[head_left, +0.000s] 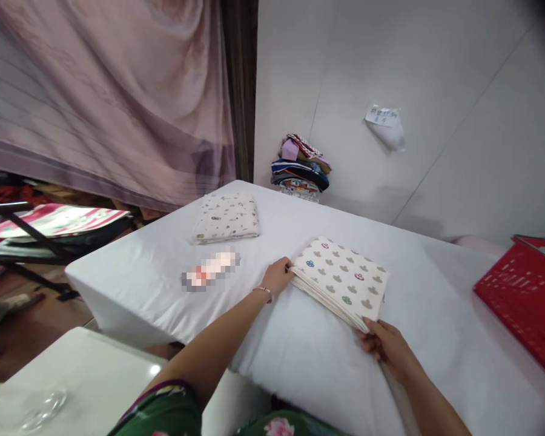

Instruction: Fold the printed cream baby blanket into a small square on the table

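Note:
A folded cream cloth (340, 275) printed with small grey, red, blue and green motifs lies on the white-covered table (295, 218). Pinching its near left corner is my left hand (279, 275), a bracelet at the wrist. My right hand (386, 345) grips the near right corner, thumb on top and fingers curled beneath. Several layers show along the edge between my hands. Farther back on the left rests a second folded cloth (229, 217), cream with small dark prints. In front of that one is a blurred-out item (211, 269) whose kind I cannot make out.
A red basket (522, 297) stands at the right edge of the table. Behind the table a pile of folded fabrics (301, 166) leans by the wall. A glossy white surface (82, 381) is at lower left, and a pink curtain (154, 91) hangs at the back left.

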Demonstrator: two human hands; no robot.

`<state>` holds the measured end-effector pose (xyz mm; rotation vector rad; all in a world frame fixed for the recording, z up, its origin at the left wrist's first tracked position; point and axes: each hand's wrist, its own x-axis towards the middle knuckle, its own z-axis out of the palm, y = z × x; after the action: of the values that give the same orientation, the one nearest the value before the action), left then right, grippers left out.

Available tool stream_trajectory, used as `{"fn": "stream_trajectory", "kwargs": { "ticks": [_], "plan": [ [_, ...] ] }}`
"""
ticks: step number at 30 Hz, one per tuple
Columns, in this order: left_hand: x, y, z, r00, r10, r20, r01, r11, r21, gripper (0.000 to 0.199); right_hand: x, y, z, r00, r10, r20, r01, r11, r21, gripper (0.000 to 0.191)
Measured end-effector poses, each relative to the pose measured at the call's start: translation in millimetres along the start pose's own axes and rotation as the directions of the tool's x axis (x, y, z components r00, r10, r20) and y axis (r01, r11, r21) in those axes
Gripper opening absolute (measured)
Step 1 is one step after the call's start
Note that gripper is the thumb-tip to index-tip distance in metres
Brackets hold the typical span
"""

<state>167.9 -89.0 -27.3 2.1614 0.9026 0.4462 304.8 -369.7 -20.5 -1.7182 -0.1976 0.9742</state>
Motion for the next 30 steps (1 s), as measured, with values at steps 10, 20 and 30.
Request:
{"fn": "stream_trajectory", "kwargs": {
  "ticks": [10, 20, 30],
  "plan": [
    [4, 43, 10.4, 0.896, 0.444, 0.004, -0.432, 0.869, 0.242, 0.04, -14, -20, -16, 0.992, -0.102, -0.069, 0.049, 0.844, -0.535, 0.043],
    [9, 29, 32.9, 0.915, 0.377, 0.145, -0.403, 0.819, 0.409, 0.048, 34, -97, 30, 0.675, -0.736, 0.05, 0.462, 0.37, -0.806, 0.067],
    [11, 31, 24.5, 0.926, 0.307, 0.22, -0.363, 0.884, 0.295, 0.05, 117, -52, -13, 0.837, -0.529, -0.137, 0.124, 0.429, -0.895, 0.067]
  ]
}}
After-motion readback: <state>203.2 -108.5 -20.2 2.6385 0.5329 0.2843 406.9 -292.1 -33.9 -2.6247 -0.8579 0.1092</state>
